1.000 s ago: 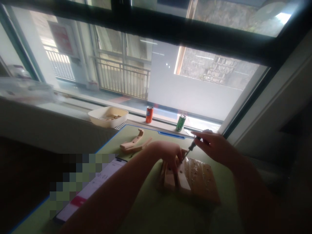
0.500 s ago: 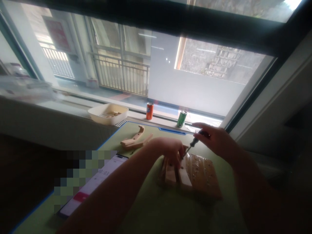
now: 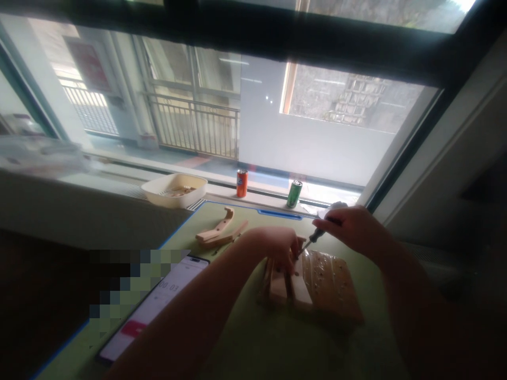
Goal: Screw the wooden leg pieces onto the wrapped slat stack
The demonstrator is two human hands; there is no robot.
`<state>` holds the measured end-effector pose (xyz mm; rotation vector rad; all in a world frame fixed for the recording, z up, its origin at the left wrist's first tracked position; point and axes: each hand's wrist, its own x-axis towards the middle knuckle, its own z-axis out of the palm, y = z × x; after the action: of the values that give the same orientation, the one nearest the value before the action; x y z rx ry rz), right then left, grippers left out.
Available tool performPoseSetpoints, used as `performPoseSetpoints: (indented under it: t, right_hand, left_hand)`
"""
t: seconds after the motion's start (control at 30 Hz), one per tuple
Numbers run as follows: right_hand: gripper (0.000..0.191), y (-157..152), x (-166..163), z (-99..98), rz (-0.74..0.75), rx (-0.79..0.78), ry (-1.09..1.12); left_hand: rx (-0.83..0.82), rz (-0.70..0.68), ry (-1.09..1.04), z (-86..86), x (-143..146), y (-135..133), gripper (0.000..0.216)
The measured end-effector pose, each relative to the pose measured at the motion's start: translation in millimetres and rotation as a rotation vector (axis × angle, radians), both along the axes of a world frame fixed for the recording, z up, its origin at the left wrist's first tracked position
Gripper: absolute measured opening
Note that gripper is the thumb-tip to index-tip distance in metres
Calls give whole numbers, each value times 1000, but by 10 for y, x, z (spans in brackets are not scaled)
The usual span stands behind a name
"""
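A wooden assembly of light blocks lies on a perforated wooden board on the green mat. My left hand is closed on the top of the wooden blocks, pinching them near the tool tip. My right hand is wrapped round the dark handle of a screwdriver, whose shaft slants down left to the blocks beside my left fingers.
Two curved wooden pieces lie on the mat at the back left. A phone with a timer screen lies at the front left. A cream tray with wooden parts, an orange can and a green can stand on the window sill.
My right hand has turned on the screwdriver, fingers curling tighter round the handle. The left hand stays on the blocks. The view has shifted slightly.
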<state>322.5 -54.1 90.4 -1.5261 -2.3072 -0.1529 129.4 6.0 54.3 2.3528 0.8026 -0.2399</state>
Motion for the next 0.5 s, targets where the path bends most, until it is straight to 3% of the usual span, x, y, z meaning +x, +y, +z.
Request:
performPoseSetpoints:
  t: [0.1,0.3,0.5]
  right_hand:
    - [34,7,-24,-30,24,13,80]
    - [40,-22,59,-54,142,-75,84]
    - [35,12,26,-65,52,-31,52]
  left_hand:
    - [6,14,-5,-6,-3,-4,46]
    - [-11,53,20,-31,6,20,57]
    - [17,49,35,-34,18,21,60]
